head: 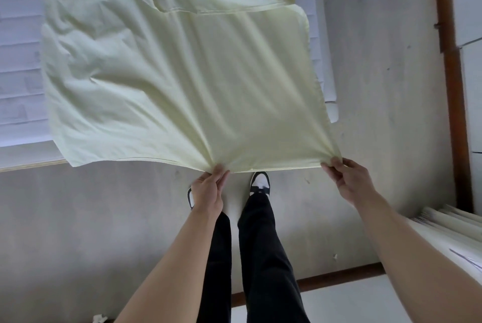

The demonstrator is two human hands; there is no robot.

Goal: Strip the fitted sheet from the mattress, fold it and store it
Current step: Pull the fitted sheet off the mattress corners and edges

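Observation:
A pale yellow fitted sheet (182, 74) lies spread over the white mattress (18, 61), with its near edge lifted off the bed and stretched above the floor. My left hand (208, 189) pinches that near edge around its middle. My right hand (349, 181) grips the sheet's near right corner. The cloth is taut between both hands. A folded-over layer of the sheet lies at the far end, its hem running across the top. Most of the mattress is hidden under the sheet.
Grey floor (104, 218) lies under me, with my legs in black trousers and black-and-white shoes (259, 183). A brown wooden door frame (453, 87) stands at the right. Pale curtain folds (448, 221) hang at the lower right. A brown skirting runs along the bottom.

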